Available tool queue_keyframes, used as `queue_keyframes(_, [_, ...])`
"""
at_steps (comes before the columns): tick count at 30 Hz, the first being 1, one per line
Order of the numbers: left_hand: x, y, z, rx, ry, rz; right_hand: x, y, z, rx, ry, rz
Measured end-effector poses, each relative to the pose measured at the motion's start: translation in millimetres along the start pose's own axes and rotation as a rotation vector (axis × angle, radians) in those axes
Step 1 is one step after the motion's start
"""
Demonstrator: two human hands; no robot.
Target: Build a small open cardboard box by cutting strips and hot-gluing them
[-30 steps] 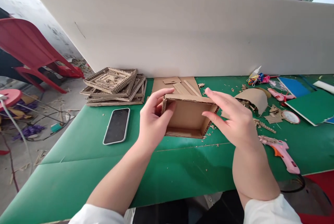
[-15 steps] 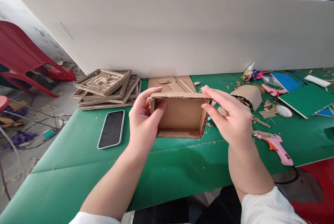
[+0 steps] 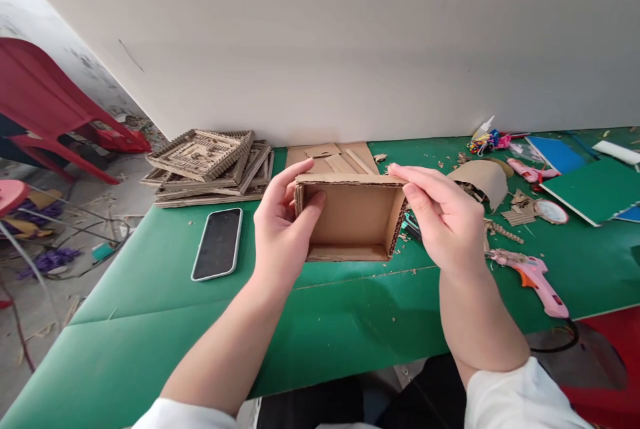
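Observation:
A small open cardboard box (image 3: 355, 216) is held up above the green table, its hollow side turned toward me. My left hand (image 3: 285, 226) grips its left wall, thumb inside and fingers behind. At the upper right corner, my right hand (image 3: 445, 219) is closed on the edge, with the thumb and index finger near each other at the rim. Corrugated edges show along the box's right side. Behind the right hand, a dark and teal tool (image 3: 413, 226) is partly hidden.
On the green table (image 3: 200, 329) lie a phone (image 3: 217, 244), stacked cardboard frames (image 3: 210, 166), cardboard pieces (image 3: 345, 156), a pink glue gun (image 3: 533, 279), a roll of tape (image 3: 551, 211) and a green board (image 3: 597, 189). A white panel (image 3: 320, 56) stands along the back.
The right thumb has moved from inside the box onto its upper right corner. The left hand keeps its grip on the left wall. The camera view has shifted slightly.

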State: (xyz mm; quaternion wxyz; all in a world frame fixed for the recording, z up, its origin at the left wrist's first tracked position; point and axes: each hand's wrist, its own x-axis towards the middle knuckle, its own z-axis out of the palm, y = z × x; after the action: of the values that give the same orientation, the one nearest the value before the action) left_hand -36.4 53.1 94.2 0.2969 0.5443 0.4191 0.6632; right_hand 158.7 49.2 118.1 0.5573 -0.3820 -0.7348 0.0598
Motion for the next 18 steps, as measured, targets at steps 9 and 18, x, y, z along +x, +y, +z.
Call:
queue_keyframes(9, [-0.9, 4.6, 1.7, -0.004, 0.003, 0.029, 4.0, 0.8, -3.4, 0.05, -0.069, 0.084])
queue_keyframes(18, [2.2, 2.6, 2.3, -0.087, 0.002, -0.133, 6.1, 7.0, -3.4, 0.04, -0.144, 0.151])
